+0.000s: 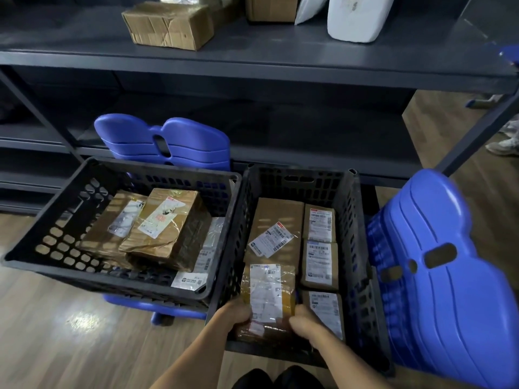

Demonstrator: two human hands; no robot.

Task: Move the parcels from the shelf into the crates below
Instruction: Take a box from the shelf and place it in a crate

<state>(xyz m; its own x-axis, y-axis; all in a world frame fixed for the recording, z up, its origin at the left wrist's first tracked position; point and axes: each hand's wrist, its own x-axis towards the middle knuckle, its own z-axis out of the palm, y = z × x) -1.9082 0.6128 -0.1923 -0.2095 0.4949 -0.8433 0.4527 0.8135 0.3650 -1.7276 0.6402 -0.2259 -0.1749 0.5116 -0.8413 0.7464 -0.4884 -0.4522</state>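
Two black plastic crates stand side by side below the shelf, the left crate (36, 228) and the right crate (356, 220). Both of my hands grip a taped brown parcel with a white label (266, 293) low inside the right crate's near end: my left hand (234, 311) on its left side, my right hand (304, 324) on its right. Several labelled brown parcels lie beside it, including a large box (276, 220). In the left crate lies a taped brown box (165, 228) on others. On the grey shelf (252, 51) remain a cardboard box (168, 25) and a white mailer bag (356, 15).
Blue plastic chairs carry the crates; one chair back (165, 141) rises behind the left crate, another (438, 270) stands at the right. Dark lower shelves run behind. The floor is wood. Someone's shoes (505, 144) show at the far right.
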